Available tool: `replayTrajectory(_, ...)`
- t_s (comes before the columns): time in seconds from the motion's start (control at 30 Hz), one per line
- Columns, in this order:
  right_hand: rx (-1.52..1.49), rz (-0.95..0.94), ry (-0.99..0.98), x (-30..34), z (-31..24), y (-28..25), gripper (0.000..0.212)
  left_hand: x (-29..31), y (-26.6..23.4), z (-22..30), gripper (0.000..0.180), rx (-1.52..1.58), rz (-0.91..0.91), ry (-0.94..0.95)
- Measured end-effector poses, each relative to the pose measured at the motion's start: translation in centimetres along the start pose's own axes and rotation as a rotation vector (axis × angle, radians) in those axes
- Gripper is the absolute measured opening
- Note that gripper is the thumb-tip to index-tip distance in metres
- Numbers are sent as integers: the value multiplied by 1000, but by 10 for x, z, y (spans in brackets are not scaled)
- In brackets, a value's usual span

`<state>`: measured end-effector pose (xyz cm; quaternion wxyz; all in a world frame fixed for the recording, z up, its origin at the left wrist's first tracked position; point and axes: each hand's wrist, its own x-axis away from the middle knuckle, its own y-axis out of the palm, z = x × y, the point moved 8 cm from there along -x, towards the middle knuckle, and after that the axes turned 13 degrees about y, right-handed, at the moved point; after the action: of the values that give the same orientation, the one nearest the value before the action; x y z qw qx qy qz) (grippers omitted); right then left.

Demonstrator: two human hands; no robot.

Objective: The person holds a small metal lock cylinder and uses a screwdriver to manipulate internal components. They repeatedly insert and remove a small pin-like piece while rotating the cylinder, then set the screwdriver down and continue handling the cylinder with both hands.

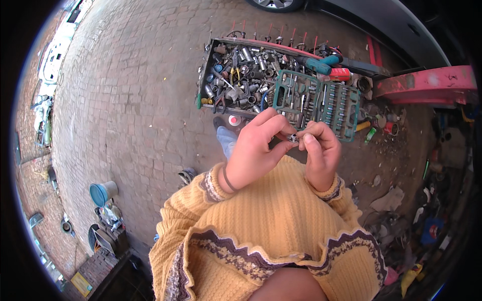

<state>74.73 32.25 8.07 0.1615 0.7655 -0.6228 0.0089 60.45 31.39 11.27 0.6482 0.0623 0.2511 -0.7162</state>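
Between my two hands, in front of my chest, is a small shiny metal piece (293, 137); its exact kind is too small to make out. My left hand (258, 143) pinches it from the left, thumb and fingertips closed on it. From the right, the closed fingertips of my right hand (320, 149) meet it, and what they grip is partly hidden. Just beyond my hands lies an opened green socket set case (359, 113) with rows of sockets and bits. A metal tray (202, 80) heaped with loose sockets, pliers and other tools stands behind and left of the case.
A teal power tool (319, 65) and a red can (340, 74) sit by the tray's right end. A pink-red metal beam (427, 85) juts in at right, near a dark car (381, 25). Buckets (103, 193) stand at left on brick paving; scrap litters the right.
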Motion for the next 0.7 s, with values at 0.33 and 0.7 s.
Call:
replayTrajectory(0.33, -201, -200, 29, 6, -1, 6, 12, 2, 6, 24, 18, -184, -20, 203)
replayTrajectory(0.7, -303, -219, 58, 10, -1, 5, 10, 3, 9, 41, 19, -249, 0, 338)
